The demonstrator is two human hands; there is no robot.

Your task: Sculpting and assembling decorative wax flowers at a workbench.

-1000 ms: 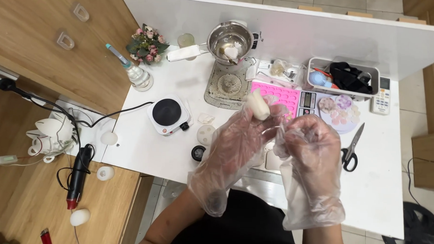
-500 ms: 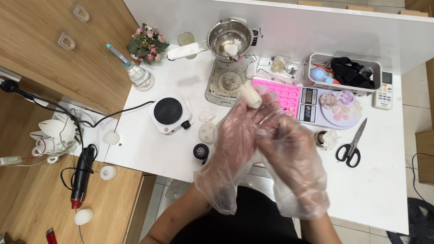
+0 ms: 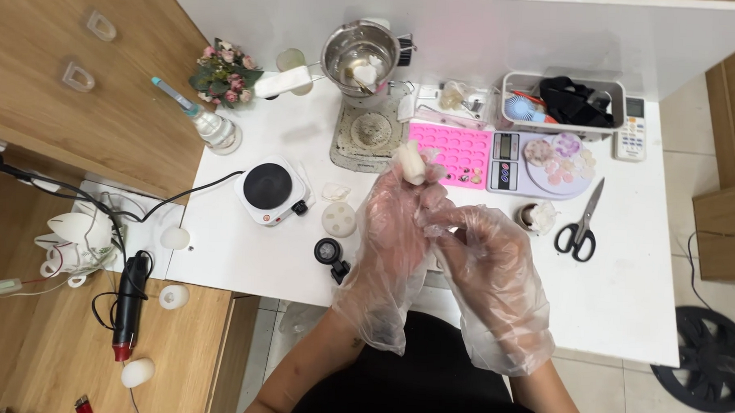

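In the head view, we are looking down on a white table (image 3: 641,306) while both hands, in loose clear plastic gloves, are working over its middle. Our left hand (image 3: 395,220) is closing its fingertips around a small cream-coloured lump (image 3: 408,163), gripping it at its lower end, so the lump is standing out above the fingers at the far side of the hand. Its long axis is running near to far, with the free end pointing away from us and slightly left, toward the grey mat (image 3: 370,135) and the steel pot (image 3: 358,58). Our right hand (image 3: 487,272) is sitting nearer and to the right, its fingers curling in against the left hand's glove; whether it is pinching anything we cannot tell. Just beyond the lump the pink mould (image 3: 455,150) is lying, beside a small scale (image 3: 507,162). Scissors (image 3: 580,226) are lying well to the right, a black hotplate (image 3: 269,188) to the left.
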